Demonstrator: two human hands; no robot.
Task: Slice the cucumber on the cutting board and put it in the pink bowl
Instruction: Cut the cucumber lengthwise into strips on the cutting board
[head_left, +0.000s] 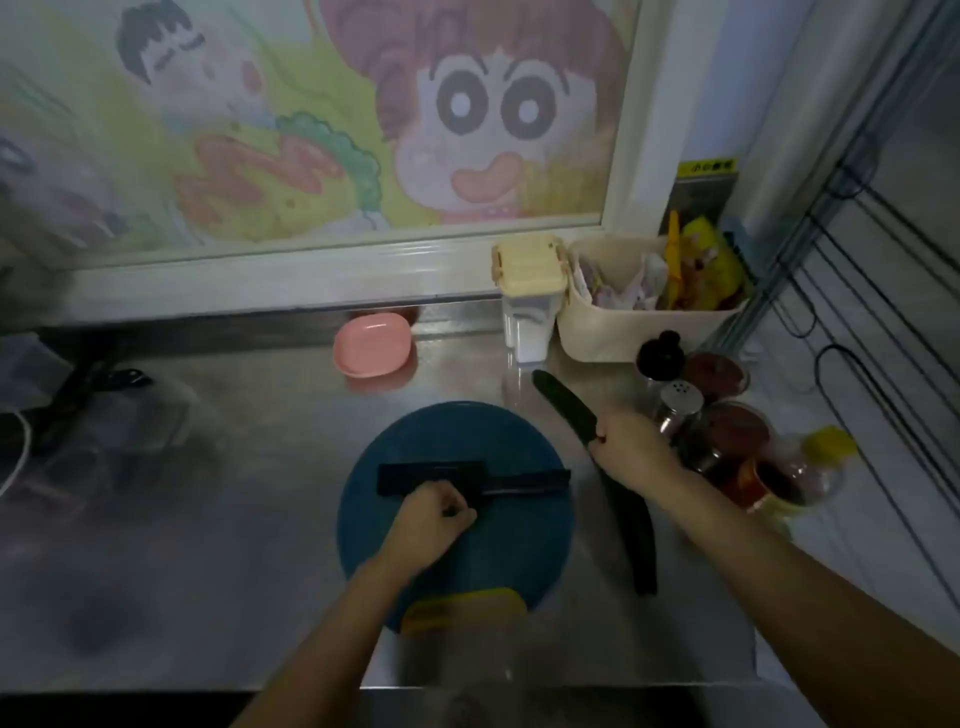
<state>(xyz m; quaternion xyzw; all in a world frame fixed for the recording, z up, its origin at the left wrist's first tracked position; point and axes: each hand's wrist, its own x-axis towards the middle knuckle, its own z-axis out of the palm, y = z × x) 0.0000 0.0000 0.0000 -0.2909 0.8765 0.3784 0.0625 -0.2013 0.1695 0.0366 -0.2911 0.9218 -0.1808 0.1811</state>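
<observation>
Right hand (628, 452) grips the cucumber (635, 540) mid-right, left hand (436, 512) is curled round the knife (524, 482), so I'd lay it flat mid cutting board (467, 431) first.

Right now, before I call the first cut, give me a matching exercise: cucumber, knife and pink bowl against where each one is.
Things:
1. cucumber
2. knife
3. pink bowl

Places:
A. lying on the cutting board
B. empty, at the back of the counter
C. on the counter beside the board, gripped by the right hand

Pairs: 1-C, 2-A, 3-B
</observation>
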